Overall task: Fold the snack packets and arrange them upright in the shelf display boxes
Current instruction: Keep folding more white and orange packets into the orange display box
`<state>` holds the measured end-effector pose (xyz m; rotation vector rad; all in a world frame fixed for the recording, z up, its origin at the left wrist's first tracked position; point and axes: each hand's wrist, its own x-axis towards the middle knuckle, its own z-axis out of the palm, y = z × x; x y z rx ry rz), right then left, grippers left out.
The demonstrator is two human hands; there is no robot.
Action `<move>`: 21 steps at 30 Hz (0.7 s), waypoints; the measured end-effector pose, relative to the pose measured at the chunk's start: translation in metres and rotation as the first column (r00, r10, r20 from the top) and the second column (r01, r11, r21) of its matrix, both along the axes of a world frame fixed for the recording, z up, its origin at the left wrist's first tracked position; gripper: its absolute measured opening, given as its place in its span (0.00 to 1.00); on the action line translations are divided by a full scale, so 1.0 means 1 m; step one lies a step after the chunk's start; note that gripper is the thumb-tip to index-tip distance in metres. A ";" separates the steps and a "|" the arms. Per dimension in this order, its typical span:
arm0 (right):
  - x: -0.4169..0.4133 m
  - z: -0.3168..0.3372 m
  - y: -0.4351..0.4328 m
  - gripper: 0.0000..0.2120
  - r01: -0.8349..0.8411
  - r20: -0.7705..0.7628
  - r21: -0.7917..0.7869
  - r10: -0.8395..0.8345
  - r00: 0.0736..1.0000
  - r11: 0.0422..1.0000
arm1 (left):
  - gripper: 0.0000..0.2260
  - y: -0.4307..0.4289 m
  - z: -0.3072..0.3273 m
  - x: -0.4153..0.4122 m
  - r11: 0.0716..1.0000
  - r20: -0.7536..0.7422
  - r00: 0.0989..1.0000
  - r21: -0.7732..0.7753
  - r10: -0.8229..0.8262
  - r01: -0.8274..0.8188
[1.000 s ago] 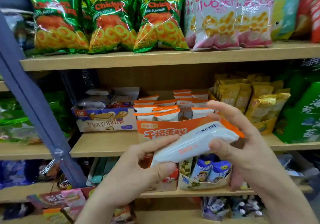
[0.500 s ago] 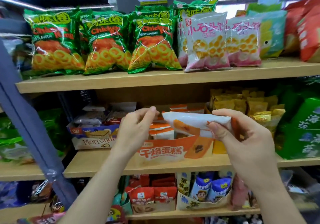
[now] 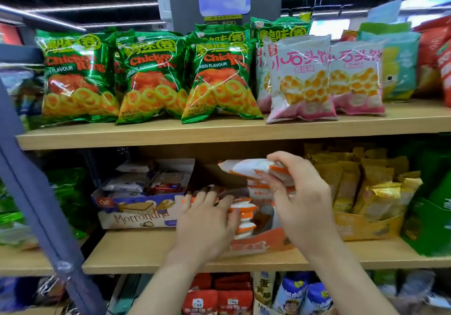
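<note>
Fingers (image 3: pixel 278 159) of our right hand (image 3: pixel 302 202) curl round a white-and-orange snack packet (image 3: pixel 251 168), pinching it near its orange-striped end. Our left hand (image 3: pixel 207 219) holds nothing. Its fingers lie fairly straight, with the tips pressing on what stands in the orange display box (image 3: pixel 258 245). Under that box runs the wooden shelf (image 3: pixel 136 253). Inside the box a row of packets (image 3: pixel 244 213) stands upright beneath our left fingertips. Above the box, towards its back, hangs the packet we hold. We judge it light, soft and puffy, with a slick film, so it probably crushes and slips easily. We would take it by the flat sealed ends, or lightly across its width, rather than squeeze the middle. We would also part the row in the box to make a gap for it.
</note>
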<state>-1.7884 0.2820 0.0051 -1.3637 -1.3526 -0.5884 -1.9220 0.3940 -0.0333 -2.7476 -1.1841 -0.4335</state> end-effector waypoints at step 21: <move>-0.019 -0.011 0.056 0.18 0.245 0.197 -0.635 -0.153 0.968 0.733 | 0.33 -0.019 -0.017 -0.010 1.000 0.227 0.974 0.024 -0.006 0.000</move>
